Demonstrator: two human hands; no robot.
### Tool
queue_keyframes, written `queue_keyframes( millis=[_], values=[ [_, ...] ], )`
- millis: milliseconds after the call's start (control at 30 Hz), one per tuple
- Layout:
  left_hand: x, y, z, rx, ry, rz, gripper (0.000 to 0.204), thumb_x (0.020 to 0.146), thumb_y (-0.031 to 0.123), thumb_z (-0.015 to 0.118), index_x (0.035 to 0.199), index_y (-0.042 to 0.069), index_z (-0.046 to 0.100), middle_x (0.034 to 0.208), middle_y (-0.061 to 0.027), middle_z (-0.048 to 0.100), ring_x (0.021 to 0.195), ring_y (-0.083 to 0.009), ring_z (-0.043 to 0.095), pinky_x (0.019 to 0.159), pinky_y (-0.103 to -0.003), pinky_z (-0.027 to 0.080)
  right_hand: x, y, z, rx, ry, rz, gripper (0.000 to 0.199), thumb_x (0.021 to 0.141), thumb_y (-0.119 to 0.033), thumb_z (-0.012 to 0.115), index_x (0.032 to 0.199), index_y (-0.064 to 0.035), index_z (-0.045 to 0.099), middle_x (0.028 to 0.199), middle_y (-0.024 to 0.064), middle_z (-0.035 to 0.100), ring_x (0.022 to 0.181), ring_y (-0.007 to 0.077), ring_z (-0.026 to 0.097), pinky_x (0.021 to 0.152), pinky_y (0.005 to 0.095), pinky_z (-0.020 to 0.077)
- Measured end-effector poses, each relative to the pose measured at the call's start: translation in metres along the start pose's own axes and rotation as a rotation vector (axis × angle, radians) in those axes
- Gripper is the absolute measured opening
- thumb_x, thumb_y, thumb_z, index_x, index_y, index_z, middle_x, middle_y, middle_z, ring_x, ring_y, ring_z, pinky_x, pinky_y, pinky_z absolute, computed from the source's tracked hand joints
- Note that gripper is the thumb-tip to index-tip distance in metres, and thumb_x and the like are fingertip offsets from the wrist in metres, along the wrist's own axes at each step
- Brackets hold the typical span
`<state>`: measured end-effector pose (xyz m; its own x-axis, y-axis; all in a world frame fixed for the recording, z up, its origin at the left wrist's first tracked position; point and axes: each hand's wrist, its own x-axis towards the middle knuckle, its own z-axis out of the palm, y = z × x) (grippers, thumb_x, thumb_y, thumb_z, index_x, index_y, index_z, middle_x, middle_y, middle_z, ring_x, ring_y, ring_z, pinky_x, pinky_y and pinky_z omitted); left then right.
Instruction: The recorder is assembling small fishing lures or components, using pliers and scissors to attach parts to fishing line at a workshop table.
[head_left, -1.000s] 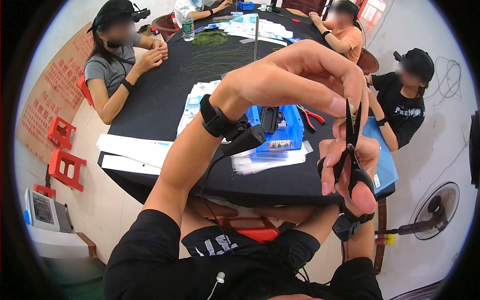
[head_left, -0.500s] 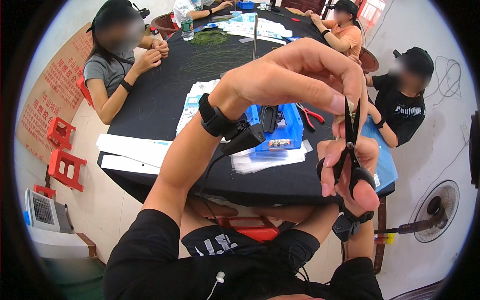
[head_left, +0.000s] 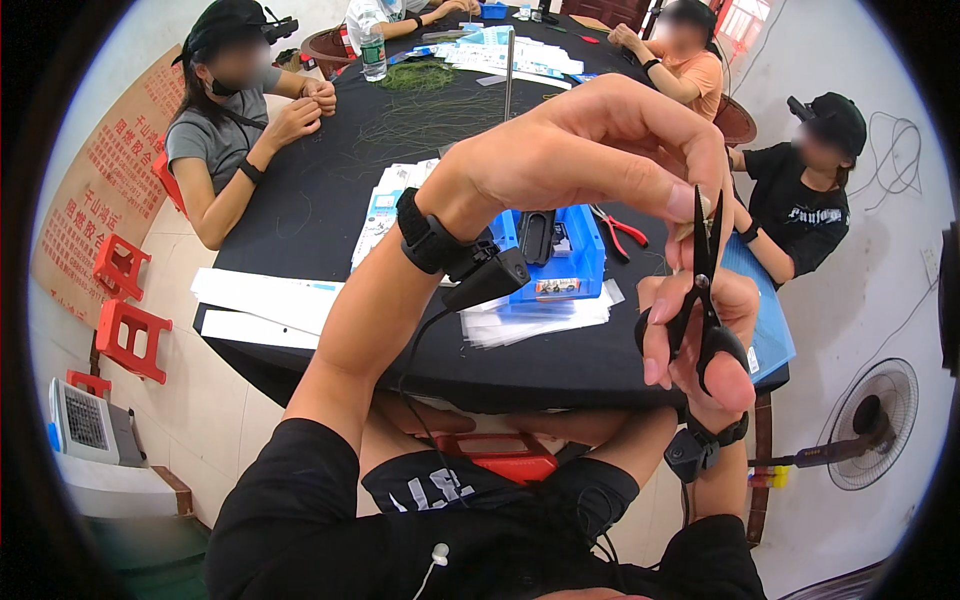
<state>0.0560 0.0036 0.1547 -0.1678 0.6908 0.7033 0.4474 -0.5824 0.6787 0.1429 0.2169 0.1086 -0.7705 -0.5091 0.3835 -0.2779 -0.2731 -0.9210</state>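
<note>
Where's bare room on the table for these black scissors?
Bare black tablecloth shows between the near edge and the translucent plastic sheets, left of your right hand. It's crowded around the blue plastic bin: white printed papers left, red-handled pliers right.

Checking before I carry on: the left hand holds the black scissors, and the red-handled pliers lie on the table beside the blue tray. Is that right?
Not quite: the head view shows the black scissors in the right hand, not the left hand. The red-handled pliers do lie on the table beside the blue tray.
</note>
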Motion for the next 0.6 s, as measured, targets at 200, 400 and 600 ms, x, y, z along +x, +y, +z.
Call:
queue_keyframes(
  millis=[200,400,600],
  values=[
    [0.001,-0.0039,-0.0034,-0.114,-0.021,0.03,0.014,0.099,0.005,0.063,0.103,-0.007,0.067,0.095,-0.0119,0.069,0.086,-0.0174,0.071,0.082,-0.031,0.059,-0.0001,-0.0005,0.0009,-0.019,0.02,-0.001,0.09,0.063,-0.073,0.083,0.1,0.0082,0.068,0.065,0.0104,0.066,0.051,0.011,0.062,0.044,0.0174,0.0396],
    [-0.0001,-0.0034,-0.0044,-0.108,0.005,0.013,0.015,0.1,0.006,0.062,0.104,-0.007,0.068,0.095,-0.0118,0.069,0.085,-0.0168,0.071,0.082,-0.031,0.06,0.0026,0.0005,0.0005,-0.024,0.023,-0.005,0.091,0.066,-0.073,0.082,0.102,0.0093,0.067,0.062,0.0108,0.066,0.048,0.0101,0.059,0.043,0.018,0.0397],
    [0.0004,-0.0038,-0.0054,-0.098,0.001,0.026,0.016,0.1,0.007,0.063,0.104,-0.007,0.068,0.096,-0.0122,0.07,0.085,-0.0166,0.071,0.082,-0.031,0.06,0.0038,-0.0001,0.0002,-0.019,-0.001,-0.013,0.089,0.068,-0.073,0.08,0.101,0.0092,0.066,0.063,0.011,0.067,0.048,0.0091,0.058,0.043,0.018,0.0396]
  ],
)
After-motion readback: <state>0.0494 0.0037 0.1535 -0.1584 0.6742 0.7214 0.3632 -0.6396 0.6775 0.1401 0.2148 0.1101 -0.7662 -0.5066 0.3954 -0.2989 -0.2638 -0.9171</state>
